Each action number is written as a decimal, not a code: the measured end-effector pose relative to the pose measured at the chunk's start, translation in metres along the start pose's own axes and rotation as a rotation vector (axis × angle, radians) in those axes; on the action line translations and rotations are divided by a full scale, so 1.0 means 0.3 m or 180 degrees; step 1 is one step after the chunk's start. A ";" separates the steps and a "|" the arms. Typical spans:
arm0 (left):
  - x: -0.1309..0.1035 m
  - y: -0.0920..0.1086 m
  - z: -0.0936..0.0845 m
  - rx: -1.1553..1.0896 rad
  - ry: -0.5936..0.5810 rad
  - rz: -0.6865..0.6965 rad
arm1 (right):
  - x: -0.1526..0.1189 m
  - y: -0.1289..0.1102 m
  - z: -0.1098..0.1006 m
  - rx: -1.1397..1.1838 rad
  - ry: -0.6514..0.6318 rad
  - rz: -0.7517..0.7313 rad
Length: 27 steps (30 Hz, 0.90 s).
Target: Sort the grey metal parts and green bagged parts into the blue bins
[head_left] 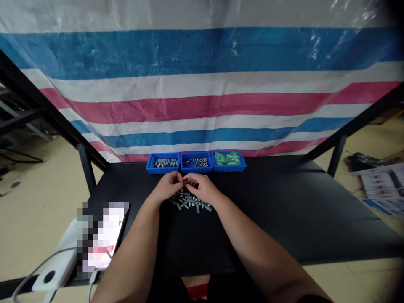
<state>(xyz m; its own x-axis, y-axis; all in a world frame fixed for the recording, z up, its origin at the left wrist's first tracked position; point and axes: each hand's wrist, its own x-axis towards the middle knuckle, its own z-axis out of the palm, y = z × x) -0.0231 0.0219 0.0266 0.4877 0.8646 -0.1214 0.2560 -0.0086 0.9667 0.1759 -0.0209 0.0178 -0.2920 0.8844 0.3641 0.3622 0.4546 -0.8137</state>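
Observation:
My left hand and my right hand meet at the fingertips, just in front of the blue bins. The fingers of both are pinched together. Whatever is between them is too small and too hidden to name. Under and in front of the hands lies a loose pile of small grey cylindrical pieces and shiny screw-like metal parts, partly covered by the fingers. Behind stand three blue bins in a row: a left bin with grey cylinders, a middle bin with small metal parts, and a right bin with green-tinted packets.
The black table carries everything. At its left edge lie a lit phone or tablet, partly blurred, and a white device with cables. A striped plastic sheet hangs behind the bins, between black frame bars.

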 end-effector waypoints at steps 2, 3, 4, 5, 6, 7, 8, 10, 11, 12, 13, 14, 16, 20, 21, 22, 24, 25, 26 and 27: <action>0.004 0.002 0.015 -0.0300 -0.0057 -0.0046 | 0.001 0.010 -0.003 0.0152 0.0006 0.0119; 0.006 0.004 0.020 -0.0354 -0.0065 -0.0082 | 0.003 0.017 -0.004 0.0184 0.0037 0.0178; 0.007 0.006 0.021 -0.0362 -0.0046 -0.0120 | 0.006 0.025 -0.004 0.0201 0.0144 0.0232; 0.008 0.008 0.020 -0.0331 0.0000 -0.0149 | 0.010 0.035 -0.003 0.0238 0.0358 0.0286; 0.007 0.008 0.016 -0.0259 0.0067 -0.0162 | 0.015 0.045 -0.001 0.0314 0.0669 0.0339; 0.007 0.008 0.009 -0.0139 0.0155 -0.0156 | 0.021 0.057 0.002 0.0430 0.1028 0.0393; 0.005 0.007 -0.001 0.0036 0.0247 -0.0130 | 0.026 0.069 0.006 0.0564 0.1370 0.0443; -0.002 0.003 -0.027 0.0520 0.0414 -0.0029 | 0.029 0.092 0.011 0.0721 0.1709 0.0496; -0.007 0.001 -0.041 0.0763 0.0460 0.0026 | 0.027 0.101 0.011 0.0685 0.1699 0.0495; -0.013 0.001 -0.055 0.0970 0.0447 0.0072 | 0.023 0.108 0.010 0.0590 0.1639 0.0484; -0.019 0.001 -0.068 0.1132 0.0357 0.0088 | 0.017 0.112 0.006 0.0476 0.1584 0.0471; -0.025 0.003 -0.078 0.1253 0.0199 0.0064 | 0.011 0.113 0.001 0.0373 0.1556 0.0462; -0.036 0.009 -0.091 0.1446 -0.0200 -0.0082 | -0.001 0.106 -0.016 0.0232 0.1593 0.0439; -0.047 0.025 -0.082 0.1861 -0.0585 -0.0315 | -0.013 0.065 -0.057 -0.0374 0.1546 0.0258; -0.048 0.030 -0.076 0.1957 -0.0575 -0.0320 | -0.016 0.053 -0.064 -0.0572 0.1397 0.0234; -0.048 0.034 -0.070 0.2045 -0.0554 -0.0316 | -0.018 0.041 -0.067 -0.0740 0.1177 0.0228; -0.050 0.042 -0.060 0.2176 -0.0517 -0.0283 | -0.023 0.023 -0.061 -0.0976 0.0602 0.0237; -0.051 0.045 -0.057 0.2223 -0.0499 -0.0255 | -0.024 0.016 -0.052 -0.1063 0.0310 0.0242; -0.052 0.049 -0.055 0.2256 -0.0472 -0.0227 | -0.024 0.010 -0.040 -0.1147 0.0051 0.0244; -0.053 0.051 -0.055 0.2269 -0.0431 -0.0195 | -0.022 0.006 -0.025 -0.1223 -0.0161 0.0250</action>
<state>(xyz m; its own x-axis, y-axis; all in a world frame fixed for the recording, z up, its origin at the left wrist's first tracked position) -0.0408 0.0165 0.0472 0.5422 0.8046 -0.2422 0.7453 -0.3273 0.5809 0.1851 -0.0251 0.0174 -0.2900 0.9161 0.2769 0.6874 0.4007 -0.6058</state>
